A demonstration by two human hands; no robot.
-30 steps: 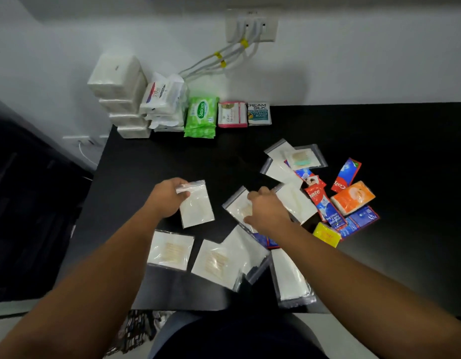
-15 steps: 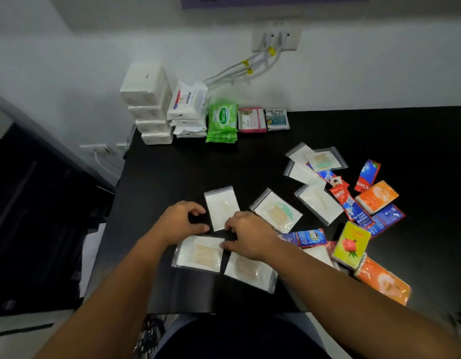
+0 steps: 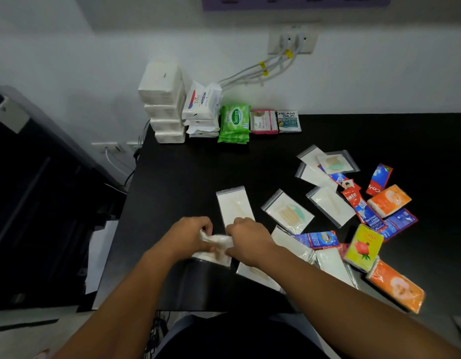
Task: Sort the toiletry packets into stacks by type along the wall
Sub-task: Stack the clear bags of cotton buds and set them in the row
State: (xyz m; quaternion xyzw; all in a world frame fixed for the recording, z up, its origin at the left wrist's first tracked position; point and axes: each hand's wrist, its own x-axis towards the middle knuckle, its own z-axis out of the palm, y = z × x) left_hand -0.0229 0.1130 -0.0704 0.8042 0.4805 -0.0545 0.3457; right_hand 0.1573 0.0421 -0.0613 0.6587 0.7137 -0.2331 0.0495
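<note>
My left hand (image 3: 189,235) and my right hand (image 3: 246,240) meet near the table's front edge, both gripping a clear zip packet (image 3: 216,246) lifted off the black table (image 3: 185,177). Another clear packet (image 3: 252,273) lies partly under my right wrist. More clear packets lie flat: one (image 3: 234,206) just beyond my hands, one with cotton buds (image 3: 287,212), one (image 3: 330,206) further right. Along the wall stand stacks: white tissue packs (image 3: 163,102), Dove wipes (image 3: 202,107), green Sanicare packs (image 3: 234,123), pink sachets (image 3: 263,121), Cream Silk sachets (image 3: 288,121).
A loose pile at the right holds toothpaste sachets (image 3: 360,203), orange packs (image 3: 388,200) (image 3: 396,290), a yellow pack (image 3: 364,247) and blue sachets (image 3: 317,239). White cables (image 3: 260,72) run from a wall socket. A dark cabinet (image 3: 42,203) stands left of the table.
The left hand put its packet down on the table. Both hands moved to the front edge and came together, lifting the left buds packet that lay flat half a second ago.
</note>
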